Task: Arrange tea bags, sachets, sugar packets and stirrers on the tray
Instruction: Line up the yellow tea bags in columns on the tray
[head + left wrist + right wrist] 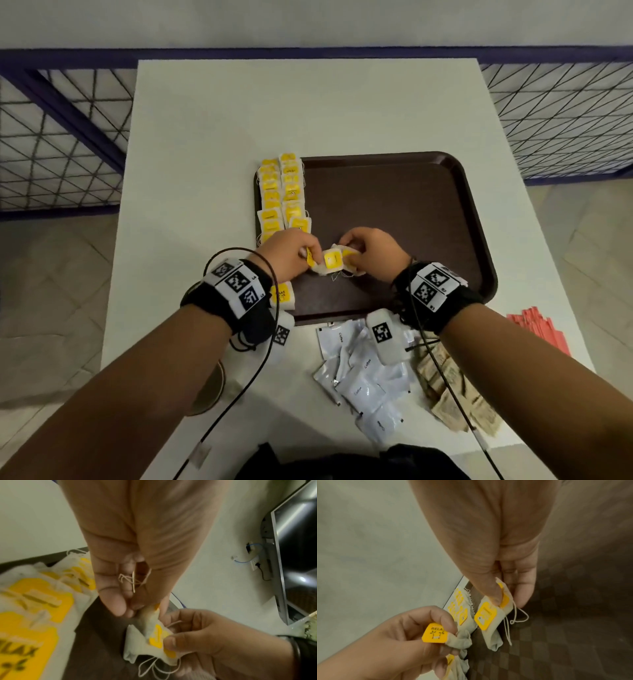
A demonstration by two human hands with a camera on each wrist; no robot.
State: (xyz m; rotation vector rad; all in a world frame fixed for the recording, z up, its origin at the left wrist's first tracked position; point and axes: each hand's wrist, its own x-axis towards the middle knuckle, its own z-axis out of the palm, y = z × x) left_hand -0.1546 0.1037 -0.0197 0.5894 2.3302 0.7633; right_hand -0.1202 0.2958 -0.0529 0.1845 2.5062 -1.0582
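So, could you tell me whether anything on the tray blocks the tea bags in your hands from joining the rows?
Nothing visible does: the tea bags sit just beside the rows, over bare tray.

We see soft, matt, cloth-like tea bags [331, 264] with glossy yellow paper tags [434, 632], a brown plastic tray [394, 205] textured in checks, a smooth matt worktop [205, 137].

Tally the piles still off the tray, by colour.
White sachets: 1 pile
Brown sugar packets: 1 pile
Red stirrers: 1 pile
Total: 3 piles
Yellow tea bags at the tray corner: on or off, cannot tell.
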